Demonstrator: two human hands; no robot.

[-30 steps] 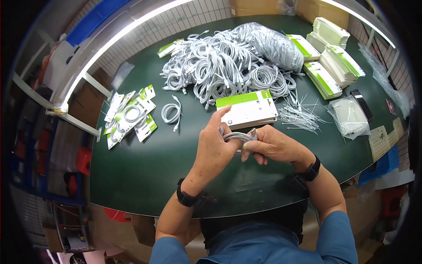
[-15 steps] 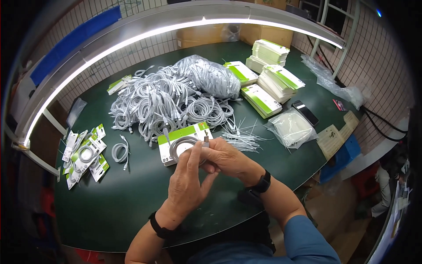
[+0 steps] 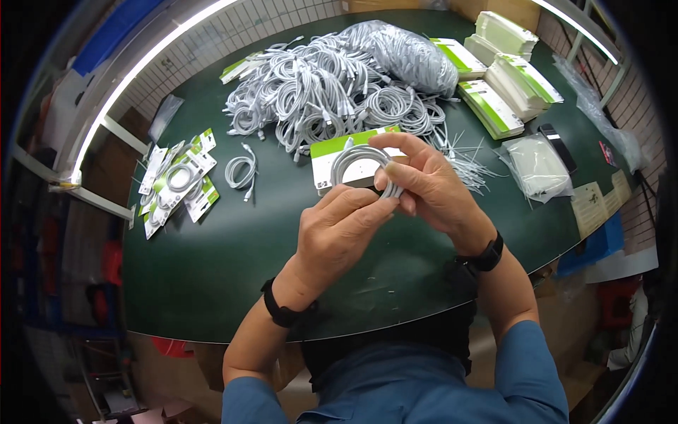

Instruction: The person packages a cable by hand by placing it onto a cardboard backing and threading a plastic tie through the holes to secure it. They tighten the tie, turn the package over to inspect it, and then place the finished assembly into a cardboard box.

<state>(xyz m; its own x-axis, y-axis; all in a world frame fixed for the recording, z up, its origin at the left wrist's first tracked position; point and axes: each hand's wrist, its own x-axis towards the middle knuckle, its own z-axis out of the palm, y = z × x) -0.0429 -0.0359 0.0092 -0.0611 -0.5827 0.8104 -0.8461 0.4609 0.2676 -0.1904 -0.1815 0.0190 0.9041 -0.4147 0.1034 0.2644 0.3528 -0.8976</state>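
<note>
A coiled grey cable [image 3: 345,158] is held up between my two hands over the near middle of the table. My left hand [image 3: 339,226] is closed on the lower side of the loop, fingers pressed together. My right hand [image 3: 441,185] pinches the coil's right side between thumb and fingers, its index finger curved above. Just behind the coil lies a green and white packaging card [image 3: 322,164], apparently on top of a small stack, partly covered by the coil and my right hand. The cable's lower part is hidden by my fingers.
A big heap of grey coiled cables [image 3: 296,92] and a clear bag of cables [image 3: 402,56] lie beyond. One loose coil [image 3: 240,172] and several carded cables [image 3: 176,177] are at left. Rightward are white ties [image 3: 470,166], card stacks [image 3: 491,109], a plastic packet [image 3: 538,166] and a phone [image 3: 558,147].
The view has tipped downward, so the table contents sit higher and farther right. My left fingers have come down from upright onto the coil's lower side. My right hand's grip on the coil has shifted.
</note>
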